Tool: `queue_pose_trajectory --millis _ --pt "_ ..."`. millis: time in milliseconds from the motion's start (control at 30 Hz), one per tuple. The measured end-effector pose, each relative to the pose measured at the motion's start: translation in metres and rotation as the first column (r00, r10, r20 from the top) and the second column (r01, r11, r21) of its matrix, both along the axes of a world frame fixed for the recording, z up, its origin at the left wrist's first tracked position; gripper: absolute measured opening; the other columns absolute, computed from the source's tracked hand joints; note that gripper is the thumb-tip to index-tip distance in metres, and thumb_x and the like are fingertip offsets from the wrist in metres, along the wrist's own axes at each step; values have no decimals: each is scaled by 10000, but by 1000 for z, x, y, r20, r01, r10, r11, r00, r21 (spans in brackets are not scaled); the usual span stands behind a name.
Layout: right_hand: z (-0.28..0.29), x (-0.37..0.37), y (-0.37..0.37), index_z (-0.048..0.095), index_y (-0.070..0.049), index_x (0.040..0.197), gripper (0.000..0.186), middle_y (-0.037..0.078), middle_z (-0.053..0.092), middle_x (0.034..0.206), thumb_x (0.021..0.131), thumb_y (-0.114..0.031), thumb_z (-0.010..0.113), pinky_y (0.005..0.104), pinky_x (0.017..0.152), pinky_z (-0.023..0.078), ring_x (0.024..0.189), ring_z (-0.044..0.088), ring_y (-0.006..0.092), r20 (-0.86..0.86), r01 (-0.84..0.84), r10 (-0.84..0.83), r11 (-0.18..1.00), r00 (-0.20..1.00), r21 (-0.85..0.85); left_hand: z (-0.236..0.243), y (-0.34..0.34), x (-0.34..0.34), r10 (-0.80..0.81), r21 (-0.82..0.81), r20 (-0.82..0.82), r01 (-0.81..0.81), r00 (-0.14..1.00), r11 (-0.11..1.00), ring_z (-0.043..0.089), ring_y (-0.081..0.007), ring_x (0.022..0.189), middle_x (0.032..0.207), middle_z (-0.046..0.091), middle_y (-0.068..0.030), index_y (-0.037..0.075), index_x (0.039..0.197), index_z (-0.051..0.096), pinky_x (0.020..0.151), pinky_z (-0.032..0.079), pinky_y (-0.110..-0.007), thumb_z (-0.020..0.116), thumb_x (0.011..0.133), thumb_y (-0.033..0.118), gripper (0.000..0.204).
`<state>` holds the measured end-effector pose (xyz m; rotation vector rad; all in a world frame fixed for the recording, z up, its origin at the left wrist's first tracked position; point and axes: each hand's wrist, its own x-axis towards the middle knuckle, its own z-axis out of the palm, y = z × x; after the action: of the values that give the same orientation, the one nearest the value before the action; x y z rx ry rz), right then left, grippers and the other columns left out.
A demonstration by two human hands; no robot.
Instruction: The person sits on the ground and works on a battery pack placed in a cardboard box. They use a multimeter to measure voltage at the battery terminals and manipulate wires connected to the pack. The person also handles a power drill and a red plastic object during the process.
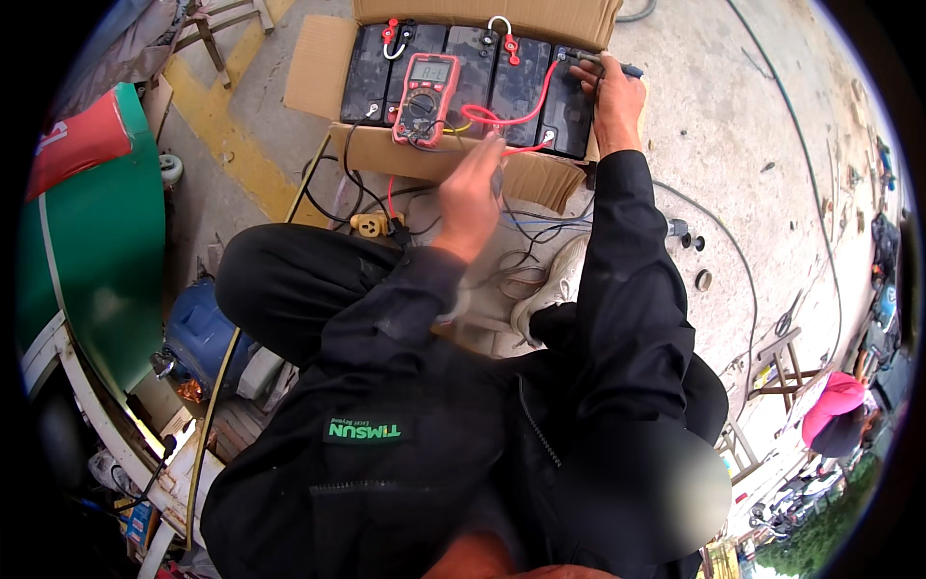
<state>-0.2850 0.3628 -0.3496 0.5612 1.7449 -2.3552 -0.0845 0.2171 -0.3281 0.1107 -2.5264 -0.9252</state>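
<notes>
Several black batteries [518, 94] stand side by side in an open cardboard box [376, 154]. A red multimeter [424, 96] lies on top of them. My right hand [614, 101] is closed around a slim dark screwdriver-like tool [629, 69], which points left toward a terminal at the far right corner. A red cable [526, 120] loops from that terminal across the battery tops. My left hand [470, 198], blurred, is at the box's near side below the red cable. Its fingers are drawn together around something dark that I cannot make out.
Black cables and a yellow socket [369, 225] lie on the floor before the box, near my shoe [552, 289]. On the left are a green panel [101, 241] and a blue container [203, 328]. Long hoses cross the concrete at right, with small stools [786, 372] beyond.
</notes>
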Motion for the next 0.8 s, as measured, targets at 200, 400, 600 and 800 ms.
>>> queue_pose_trajectory --millis 200,400,600,800 --pt "13 -2 -10 628 50 1022 283 136 722 927 928 -216 612 259 611 503 795 727 226 25 -113 112 991 993 75 -1 1 1 13 -12 44 -12 999 1000 654 -327 1074 1176 664 -184 21 1148 639 886 543 -397 621 843 1 306" --pt "17 -7 -41 687 24 949 239 111 728 803 881 -204 670 253 562 502 726 704 168 -53 -214 233 946 971 246 -1 -2 1 3 -13 56 -2 998 1000 655 -332 1073 1187 660 -187 21 1151 640 882 543 -401 617 846 12 305" --pt "7 -10 -49 700 8 931 243 99 730 792 867 -226 686 247 552 485 658 657 127 -10 -198 207 948 978 251 3 -3 0 -4 3 45 3 999 1000 657 -338 1067 1187 661 -190 13 1151 638 876 544 -404 598 843 -1 311" --pt "-9 -15 -55 705 31 928 267 86 729 779 865 -228 689 264 593 485 654 640 121 -91 -171 219 913 971 370 6 -3 -1 -7 4 60 6 998 1000 658 -336 1064 1182 662 -192 8 1150 639 874 543 -407 587 839 -10 316"
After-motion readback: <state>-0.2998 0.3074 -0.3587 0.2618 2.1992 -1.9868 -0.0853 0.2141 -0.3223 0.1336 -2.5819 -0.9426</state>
